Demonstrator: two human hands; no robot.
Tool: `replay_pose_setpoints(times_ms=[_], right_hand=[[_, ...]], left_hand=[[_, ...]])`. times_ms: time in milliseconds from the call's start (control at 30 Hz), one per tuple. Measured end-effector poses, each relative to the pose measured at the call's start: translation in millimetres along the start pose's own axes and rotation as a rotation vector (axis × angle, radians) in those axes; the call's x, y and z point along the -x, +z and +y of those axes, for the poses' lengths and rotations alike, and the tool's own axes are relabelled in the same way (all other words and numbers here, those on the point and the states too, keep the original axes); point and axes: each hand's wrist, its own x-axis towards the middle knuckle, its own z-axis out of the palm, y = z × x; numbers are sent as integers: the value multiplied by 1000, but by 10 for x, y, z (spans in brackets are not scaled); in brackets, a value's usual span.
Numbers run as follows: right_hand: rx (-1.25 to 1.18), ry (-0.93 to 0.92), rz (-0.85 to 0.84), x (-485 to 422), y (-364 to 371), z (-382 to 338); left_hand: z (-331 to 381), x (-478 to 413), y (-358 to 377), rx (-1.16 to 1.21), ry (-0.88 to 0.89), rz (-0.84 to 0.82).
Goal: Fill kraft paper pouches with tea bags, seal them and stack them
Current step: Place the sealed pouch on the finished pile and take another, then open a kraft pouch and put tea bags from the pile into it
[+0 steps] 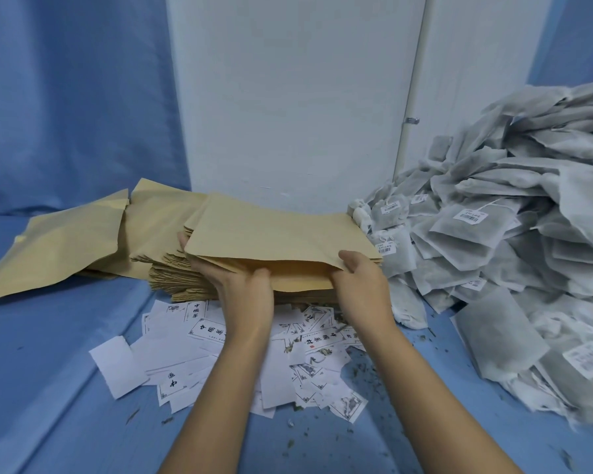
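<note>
Both forearms enter from 6 o'clock. Left hand [242,289] and right hand [360,282] each pinch the near open edge of one top pouch [281,230], long axis 9-to-3, atop the pouch stack [175,282]. Tea bag heap [514,254] sits at 3 o'clock, right hand nearer. Two loose pouches [65,244] lie at 9. Stack and heap are too many to count.

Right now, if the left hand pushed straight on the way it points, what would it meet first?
The left hand grips the top pouch; going on, it would likely press into the pile of pouches beneath, before the wall, though depth is unclear.
</note>
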Motion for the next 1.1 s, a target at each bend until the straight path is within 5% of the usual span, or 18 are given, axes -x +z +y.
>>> replay_pose_setpoints(times_ms=[133,267,567,700,1100], right_hand=[[-60,57,22,-82,-21,68],[-121,33,93,-81,-91,77],[-142,-95,96,-67,-31,49],[-326,-53,70,-20,-35,-5],[-762,176,193,-156,-138,109]], left_hand=[[-12,28,-23,65,207,35],[-34,-32,-85,79,231,42],[-91,-15,-89,-307,612,-70],[-129,-12,-64,-264,787,-170],[-17,59,41,-179,684,-85]])
